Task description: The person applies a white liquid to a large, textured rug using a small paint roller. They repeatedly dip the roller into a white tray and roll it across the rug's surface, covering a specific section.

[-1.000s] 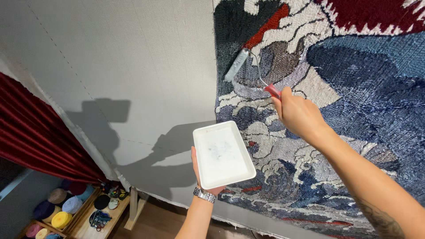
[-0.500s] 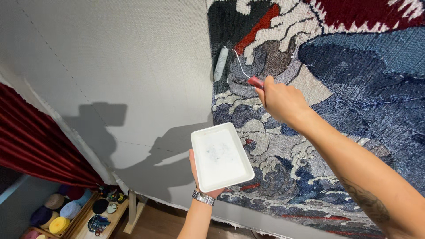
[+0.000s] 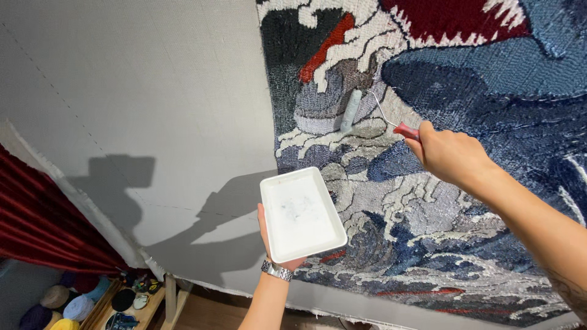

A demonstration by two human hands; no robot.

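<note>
My right hand (image 3: 449, 154) grips the red handle of a small paint roller (image 3: 351, 112). The roller's pale sleeve lies against the back of a tufted rug (image 3: 465, 201) patterned in blue, white, grey and red, stretched on grey backing cloth (image 3: 140, 104). My left hand (image 3: 276, 244), with a metal watch at the wrist, holds up a white rectangular tray (image 3: 301, 214) from underneath. The tray's floor carries a thin whitish smear. It hovers below and left of the roller, in front of the rug's left edge.
A dark red curtain (image 3: 36, 232) hangs at the lower left. Under the frame, a wooden shelf holds several yarn balls (image 3: 67, 302) in blue, yellow and beige. Shadows of my arms and the tray fall on the bare grey cloth.
My right hand has shifted the roller across the grey and white patch of the rug, and the view has swung, so the rug sits further right in frame. The tray stays held up.
</note>
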